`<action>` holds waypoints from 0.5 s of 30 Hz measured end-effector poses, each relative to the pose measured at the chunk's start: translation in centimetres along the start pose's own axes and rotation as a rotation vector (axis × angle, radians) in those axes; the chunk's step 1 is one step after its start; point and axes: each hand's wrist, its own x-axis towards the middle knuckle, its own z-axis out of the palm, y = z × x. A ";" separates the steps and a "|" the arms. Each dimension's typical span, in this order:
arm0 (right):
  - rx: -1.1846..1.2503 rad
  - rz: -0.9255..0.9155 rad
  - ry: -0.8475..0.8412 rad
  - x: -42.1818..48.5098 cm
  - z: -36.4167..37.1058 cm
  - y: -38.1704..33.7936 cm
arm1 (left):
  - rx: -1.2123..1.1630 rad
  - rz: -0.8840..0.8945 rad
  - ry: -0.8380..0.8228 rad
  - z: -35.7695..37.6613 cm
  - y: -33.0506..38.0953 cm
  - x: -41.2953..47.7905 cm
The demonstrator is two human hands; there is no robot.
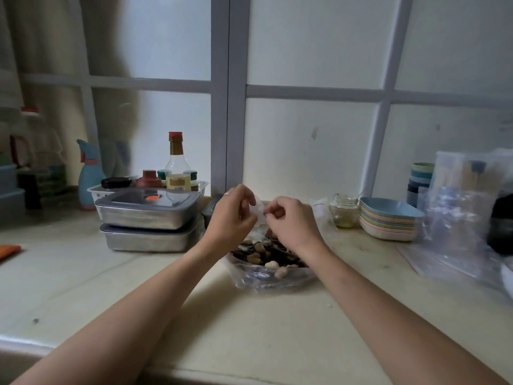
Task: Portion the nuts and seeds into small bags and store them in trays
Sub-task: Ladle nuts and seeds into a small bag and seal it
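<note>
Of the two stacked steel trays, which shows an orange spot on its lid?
The upper rectangular steel tray: its grey-rimmed lid carries the orange spot. The lower steel tray sits beneath it, lid mostly covered.

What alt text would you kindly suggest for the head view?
The left hand and right hand pinch a small clear bag above a large bag of mixed nuts on a pale counter. Two stacked lidded metal trays sit to their left.
</note>
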 end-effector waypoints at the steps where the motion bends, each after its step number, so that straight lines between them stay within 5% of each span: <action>1: -0.004 0.010 -0.001 0.0 -0.1 0.0 | 0.049 0.037 0.005 0.0 0.1 0.1; 8: 0.090 0.105 -0.082 0.3 -0.9 0.4 | 0.209 0.262 -0.382 -1.1 -0.4 -0.3; 15: 0.070 0.088 -0.222 0.1 -2.4 1.7 | 0.193 0.223 -0.313 -1.0 -1.7 0.7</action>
